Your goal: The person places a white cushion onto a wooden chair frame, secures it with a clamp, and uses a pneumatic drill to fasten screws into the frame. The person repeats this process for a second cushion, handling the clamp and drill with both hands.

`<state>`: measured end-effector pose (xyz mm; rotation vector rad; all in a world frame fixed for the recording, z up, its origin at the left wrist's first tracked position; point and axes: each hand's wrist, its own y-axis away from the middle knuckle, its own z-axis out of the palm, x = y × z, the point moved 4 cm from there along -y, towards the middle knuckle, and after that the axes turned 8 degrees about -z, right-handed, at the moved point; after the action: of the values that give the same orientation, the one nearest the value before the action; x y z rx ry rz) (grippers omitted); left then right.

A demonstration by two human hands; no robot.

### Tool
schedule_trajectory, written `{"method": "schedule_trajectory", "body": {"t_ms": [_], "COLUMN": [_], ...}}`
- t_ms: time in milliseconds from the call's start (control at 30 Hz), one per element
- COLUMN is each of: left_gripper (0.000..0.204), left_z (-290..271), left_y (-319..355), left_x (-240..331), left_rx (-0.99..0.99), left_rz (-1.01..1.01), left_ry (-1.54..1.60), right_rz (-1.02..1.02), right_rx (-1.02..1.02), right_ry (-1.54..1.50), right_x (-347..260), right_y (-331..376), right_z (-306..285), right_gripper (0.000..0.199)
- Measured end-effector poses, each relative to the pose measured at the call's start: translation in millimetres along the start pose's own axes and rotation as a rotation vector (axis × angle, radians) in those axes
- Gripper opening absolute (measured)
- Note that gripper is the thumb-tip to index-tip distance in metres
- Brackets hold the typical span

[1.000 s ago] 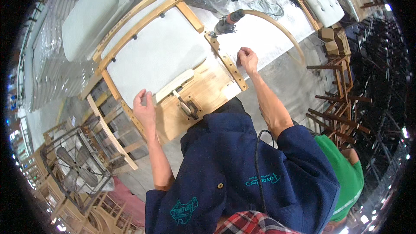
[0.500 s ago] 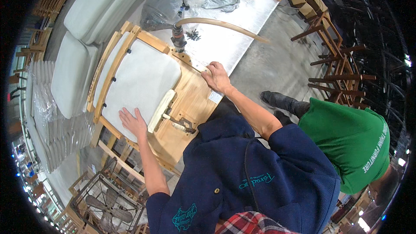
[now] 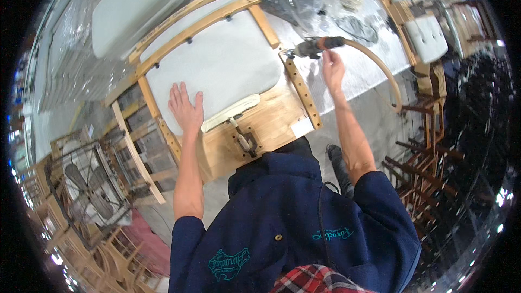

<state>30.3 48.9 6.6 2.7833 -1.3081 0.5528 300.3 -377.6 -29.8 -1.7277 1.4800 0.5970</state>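
My left hand (image 3: 186,109) lies flat, fingers spread, on the white padded chair panel (image 3: 220,57). A light wooden chair frame (image 3: 201,31) with dark fittings surrounds that panel. Close to the hand is a toggle clamp (image 3: 244,140) whose long pale padded bar (image 3: 230,113) presses along the panel's near edge. My right hand (image 3: 332,70) is up at the right, its fingers curled against the hose-fed power driver (image 3: 317,46). The driver leans sideways, its tip by the far end of a drilled wooden strip (image 3: 304,93). Part of the grip is hidden.
A plywood board (image 3: 271,127) carries the clamp. The tan hose (image 3: 380,68) curves off to the right. Behind lie clear plastic bags (image 3: 293,0) and a stacked pad (image 3: 130,11). Dark chair frames (image 3: 429,152) stand right; a fan (image 3: 87,184) stands left.
My right hand has gone from the wooden strip to the driver, which now looks more tilted. The view has turned, and the person in green is out of it. My left hand stays on the panel.
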Motion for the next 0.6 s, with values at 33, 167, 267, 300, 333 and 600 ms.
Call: {"method": "schedule_trajectory", "body": {"t_ms": [33, 167, 267, 300, 333, 600], "left_gripper": [0.072, 0.073, 0.075, 0.075, 0.075, 0.074], "left_z": [-0.7, 0.6, 10.7, -0.1, -3.2, -14.5], "left_y": [1.0, 4.7, -13.1, -8.2, -5.6, 2.4], "left_x": [-0.8, -14.0, 9.9, -0.2, -1.3, 1.2], "left_rx": [0.008, 0.077, 0.031, 0.012, -0.013, -0.013], "left_rz": [-0.008, -0.006, 0.006, -0.041, -0.070, -0.115], "left_ry": [-0.007, 0.011, 0.053, -0.015, -0.047, -0.002], "right_rz": [0.006, -0.103, -0.083, -0.039, -0.075, -0.167], "right_rx": [-0.011, -0.251, -0.446, -0.510, -0.524, -0.567], "right_ry": [0.035, 0.068, 0.419, 0.520, 0.475, 0.046], "right_x": [4.6, 7.8, 76.8, 67.1, 57.1, 9.3], "right_y": [-29.9, -133.1, -215.8, -208.0, -198.6, -159.9], "right_z": [5.7, 48.4, 60.3, 80.9, 101.8, 124.0], "right_gripper": [0.037, 0.038, 0.048, 0.050, 0.052, 0.059]}}
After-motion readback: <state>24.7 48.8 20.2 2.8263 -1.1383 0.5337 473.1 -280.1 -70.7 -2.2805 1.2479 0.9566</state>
